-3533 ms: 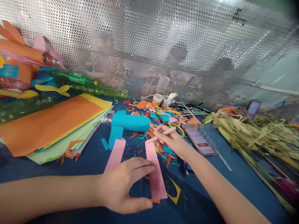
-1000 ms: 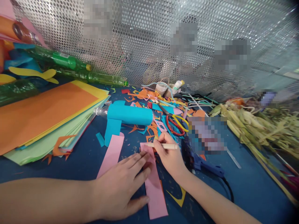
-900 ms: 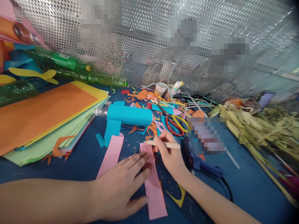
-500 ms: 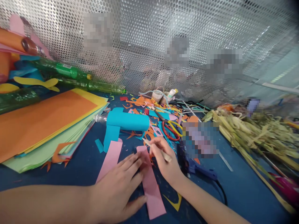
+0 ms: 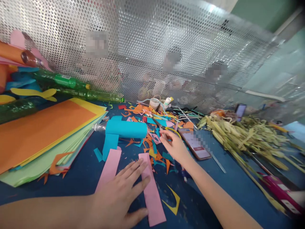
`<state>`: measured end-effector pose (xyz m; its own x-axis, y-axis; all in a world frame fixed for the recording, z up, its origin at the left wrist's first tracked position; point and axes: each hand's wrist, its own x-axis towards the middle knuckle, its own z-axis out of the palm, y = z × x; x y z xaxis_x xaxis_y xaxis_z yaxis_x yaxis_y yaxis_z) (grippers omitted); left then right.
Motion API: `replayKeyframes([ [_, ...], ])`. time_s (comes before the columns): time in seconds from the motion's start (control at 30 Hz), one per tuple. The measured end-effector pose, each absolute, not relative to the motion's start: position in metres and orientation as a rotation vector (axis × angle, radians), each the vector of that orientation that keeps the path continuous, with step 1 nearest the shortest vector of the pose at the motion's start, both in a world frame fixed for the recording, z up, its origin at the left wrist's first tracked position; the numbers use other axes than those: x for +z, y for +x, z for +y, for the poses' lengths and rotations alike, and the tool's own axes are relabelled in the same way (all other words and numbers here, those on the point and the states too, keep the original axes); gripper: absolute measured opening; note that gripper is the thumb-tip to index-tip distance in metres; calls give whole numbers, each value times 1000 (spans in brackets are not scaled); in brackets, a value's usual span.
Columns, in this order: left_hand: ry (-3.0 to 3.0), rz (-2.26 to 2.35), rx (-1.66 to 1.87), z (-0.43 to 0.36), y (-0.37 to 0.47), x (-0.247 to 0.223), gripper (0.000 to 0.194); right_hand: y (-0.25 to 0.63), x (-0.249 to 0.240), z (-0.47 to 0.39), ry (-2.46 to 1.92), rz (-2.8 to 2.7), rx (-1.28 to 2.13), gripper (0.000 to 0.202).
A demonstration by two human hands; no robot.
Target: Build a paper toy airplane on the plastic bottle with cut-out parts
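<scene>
My left hand (image 5: 124, 187) lies flat with fingers spread; its fingertips press on a pink paper strip (image 5: 156, 203). Another pink strip (image 5: 109, 167) runs partly beneath that hand. My right hand (image 5: 175, 148) is closed at the handles of a pair of scissors (image 5: 175, 130), which lies among the paper scraps. One yellow handle loop shows; the hand hides the other. Beyond my left hand rests a plastic bottle wrapped in blue paper (image 5: 127, 128), with a blue paper flap (image 5: 110, 146) hanging from its side.
Colored paper sheets (image 5: 59, 127) are stacked on the left, near green bottles (image 5: 69, 81). Scraps (image 5: 140, 109) cover the middle. A phone (image 5: 196, 144) and dried husks (image 5: 228, 136) lie right. Behind a perforated metal screen (image 5: 143, 41) people show dimly.
My right hand has moved up to the scissors; the pale pencil-like stick it held no longer shows. My left hand stays on the pink strip. The view has shifted slightly.
</scene>
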<state>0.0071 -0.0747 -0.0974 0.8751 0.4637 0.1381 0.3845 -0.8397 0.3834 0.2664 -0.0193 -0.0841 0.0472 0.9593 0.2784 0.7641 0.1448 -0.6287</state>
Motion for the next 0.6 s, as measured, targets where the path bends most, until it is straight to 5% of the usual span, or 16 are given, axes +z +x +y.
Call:
replayKeyframes([
  [0.17,2730,660,304,-77,8,-101,63,284,-75,7,-1969,-2037,-25,35],
  [0.6,2764,621,374,-75,9,-110,64,330,-68,76,-2520,-1711,-67,31],
])
